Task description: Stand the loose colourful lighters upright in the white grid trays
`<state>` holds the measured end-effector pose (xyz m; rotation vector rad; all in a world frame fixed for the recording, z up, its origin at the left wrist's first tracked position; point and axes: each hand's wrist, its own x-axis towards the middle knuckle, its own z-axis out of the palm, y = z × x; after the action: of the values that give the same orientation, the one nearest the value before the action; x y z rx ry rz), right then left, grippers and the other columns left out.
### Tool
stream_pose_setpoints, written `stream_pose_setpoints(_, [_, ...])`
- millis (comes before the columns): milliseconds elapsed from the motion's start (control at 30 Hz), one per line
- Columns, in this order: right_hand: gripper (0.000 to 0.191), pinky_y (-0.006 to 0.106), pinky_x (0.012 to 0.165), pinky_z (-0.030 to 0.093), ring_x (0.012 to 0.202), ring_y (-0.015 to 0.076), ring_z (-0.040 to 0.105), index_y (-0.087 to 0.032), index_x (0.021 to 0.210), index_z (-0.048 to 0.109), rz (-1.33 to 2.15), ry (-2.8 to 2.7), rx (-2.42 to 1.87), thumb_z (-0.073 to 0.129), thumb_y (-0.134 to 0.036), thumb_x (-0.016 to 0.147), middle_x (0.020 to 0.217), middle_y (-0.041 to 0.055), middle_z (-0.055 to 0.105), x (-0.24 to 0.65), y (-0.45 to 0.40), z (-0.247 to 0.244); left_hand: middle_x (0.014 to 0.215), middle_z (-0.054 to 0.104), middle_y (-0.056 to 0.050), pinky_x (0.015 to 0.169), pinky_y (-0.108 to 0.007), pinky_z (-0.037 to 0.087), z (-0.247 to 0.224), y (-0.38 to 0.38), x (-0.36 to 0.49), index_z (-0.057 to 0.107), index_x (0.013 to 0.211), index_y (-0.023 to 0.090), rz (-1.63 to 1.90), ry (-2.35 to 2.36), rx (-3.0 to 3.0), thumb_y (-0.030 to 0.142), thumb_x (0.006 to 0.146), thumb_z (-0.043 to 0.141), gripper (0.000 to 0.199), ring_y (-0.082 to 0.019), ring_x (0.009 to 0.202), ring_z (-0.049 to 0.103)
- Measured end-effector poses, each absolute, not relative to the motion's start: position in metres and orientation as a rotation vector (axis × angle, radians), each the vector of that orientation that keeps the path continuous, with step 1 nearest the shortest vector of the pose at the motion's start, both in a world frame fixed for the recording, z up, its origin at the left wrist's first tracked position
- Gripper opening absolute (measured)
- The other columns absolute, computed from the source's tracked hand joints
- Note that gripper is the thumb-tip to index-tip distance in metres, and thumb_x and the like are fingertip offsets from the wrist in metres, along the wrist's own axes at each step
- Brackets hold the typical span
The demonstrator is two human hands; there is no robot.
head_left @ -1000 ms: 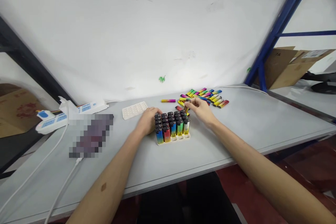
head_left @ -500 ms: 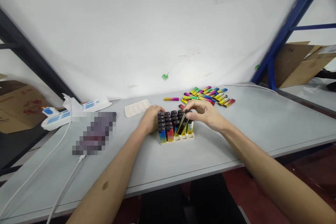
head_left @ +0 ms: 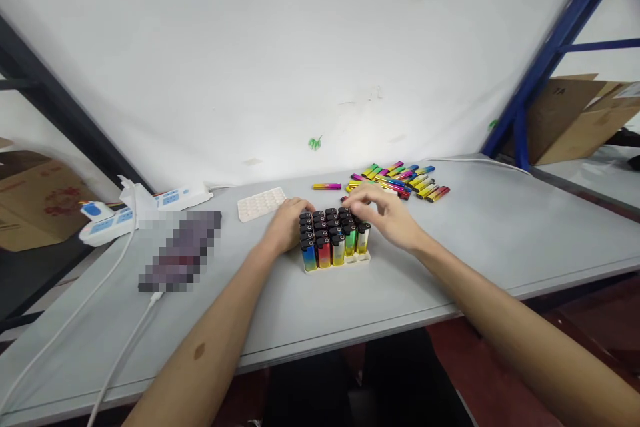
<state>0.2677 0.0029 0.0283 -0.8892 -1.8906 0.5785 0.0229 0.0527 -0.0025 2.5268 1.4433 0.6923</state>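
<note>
Upright disposable lighters with black tops and shiny coloured bodies stand in rows in a white slotted tray. Two bare slots show at the tray's front right. My left hand is curled against the back left side of the filled tray, its fingertips partly hidden behind the lighters. Over the back right of the rows is my right hand, fingers bent and thumb apart, with no lighter visible in it. A red lighter end peeks out beside its fingertips. Beyond lies a loose pile of lighters.
A second white slotted tray lies left of my left hand. One yellow and purple lighter lies apart near the wall. At left are a power strip, a blurred-out dark object and a white cable.
The lighter my right hand held is now standing in the third slot of the front row. That hand has let go and shifted slightly back. My left hand stays put.
</note>
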Motion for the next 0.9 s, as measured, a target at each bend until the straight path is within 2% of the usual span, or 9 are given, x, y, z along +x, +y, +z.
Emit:
stream_pose_setpoints(100, [0.029, 0.037, 0.085, 0.043, 0.095, 0.0232, 0.059, -0.022, 0.092, 0.069, 0.393, -1.770, -1.206, 0.049, -0.041, 0.098, 0.098, 0.0066, 0.069, 0.274, 0.017, 0.017, 0.105, 0.066, -0.009, 0.093, -0.038, 0.045, -0.002, 0.053, 0.023, 0.066, 0.096, 0.019, 0.686, 1.444, 2.519, 0.011, 0.078, 0.054, 0.022, -0.024, 0.101, 0.056])
stream_pose_setpoints(200, [0.022, 0.039, 0.088, 0.042, 0.104, 0.0278, 0.056, -0.023, 0.103, 0.070, 0.153, -1.972, -1.455, 0.054, -0.035, 0.094, 0.100, 0.0097, 0.067, 0.277, 0.027, 0.004, 0.105, 0.066, -0.009, 0.092, -0.038, 0.045, -0.002, 0.052, 0.023, 0.066, 0.096, 0.019, 0.691, 1.442, 2.515, 0.012, 0.078, 0.054, 0.022, -0.024, 0.101, 0.056])
stream_pose_setpoints(333, [0.026, 0.040, 0.084, 0.043, 0.106, 0.0317, 0.058, -0.020, 0.110, 0.067, 0.053, -2.085, -1.697, 0.059, -0.034, 0.090, 0.106, 0.0149, 0.067, 0.275, 0.030, -0.002, 0.103, 0.065, -0.009, 0.091, -0.038, 0.046, -0.001, 0.051, 0.023, 0.066, 0.095, 0.019, 0.703, 1.444, 2.512, 0.014, 0.079, 0.054, 0.020, -0.024, 0.099, 0.056])
stream_pose_setpoints(433, [0.019, 0.039, 0.077, 0.043, 0.098, 0.0327, 0.061, -0.017, 0.097, 0.066, -0.013, -2.029, -1.812, 0.058, -0.033, 0.089, 0.102, 0.0176, 0.069, 0.275, 0.030, 0.001, 0.103, 0.066, -0.008, 0.091, -0.037, 0.046, 0.000, 0.050, 0.023, 0.066, 0.094, 0.019, 0.706, 1.438, 2.513, 0.013, 0.079, 0.053, 0.020, -0.024, 0.099, 0.056])
stream_pose_setpoints(533, [0.017, 0.036, 0.068, 0.041, 0.079, 0.0279, 0.062, -0.020, 0.076, 0.063, -0.045, -1.948, -1.873, 0.059, -0.032, 0.086, 0.086, 0.0145, 0.069, 0.280, 0.031, 0.004, 0.103, 0.066, -0.008, 0.092, -0.037, 0.045, 0.000, 0.051, 0.023, 0.066, 0.094, 0.020, 0.703, 1.437, 2.513, 0.012, 0.079, 0.054, 0.020, -0.024, 0.099, 0.056])
stream_pose_setpoints(600, [0.025, 0.034, 0.063, 0.038, 0.068, 0.0231, 0.059, -0.021, 0.065, 0.057, 0.003, -1.851, -1.851, 0.057, -0.033, 0.087, 0.074, 0.0096, 0.066, 0.285, 0.032, 0.006, 0.103, 0.066, -0.009, 0.091, -0.037, 0.045, 0.000, 0.051, 0.023, 0.066, 0.094, 0.019, 0.701, 1.438, 2.512, 0.012, 0.079, 0.053, 0.021, -0.024, 0.100, 0.056])
stream_pose_setpoints(700, [0.034, 0.031, 0.060, 0.038, 0.062, 0.0188, 0.053, -0.022, 0.062, 0.049, 0.186, -1.649, -1.690, 0.056, -0.043, 0.089, 0.065, 0.0039, 0.059, 0.291, 0.034, 0.010, 0.103, 0.066, -0.009, 0.092, -0.037, 0.045, 0.000, 0.050, 0.024, 0.066, 0.094, 0.019, 0.700, 1.436, 2.515, 0.012, 0.080, 0.053, 0.020, -0.024, 0.100, 0.057])
stream_pose_setpoints(833, [0.044, 0.029, 0.063, 0.046, 0.064, 0.0157, 0.055, -0.022, 0.073, 0.051, 0.684, -1.342, -1.266, 0.058, -0.063, 0.085, 0.070, 0.0016, 0.060, 0.291, 0.035, 0.015, 0.102, 0.066, -0.009, 0.091, -0.037, 0.045, -0.001, 0.051, 0.024, 0.066, 0.093, 0.019, 0.712, 1.439, 2.518, 0.013, 0.079, 0.055, 0.018, -0.024, 0.099, 0.056])
stream_pose_setpoints(900, [0.046, 0.028, 0.057, 0.047, 0.058, 0.0137, 0.055, -0.023, 0.081, 0.050, 0.917, -1.203, -1.109, 0.059, -0.068, 0.082, 0.070, -0.0007, 0.059, 0.287, 0.033, 0.016, 0.102, 0.066, -0.008, 0.091, -0.037, 0.046, -0.001, 0.051, 0.024, 0.066, 0.092, 0.020, 0.717, 1.441, 2.517, 0.012, 0.079, 0.054, 0.019, -0.024, 0.099, 0.056])
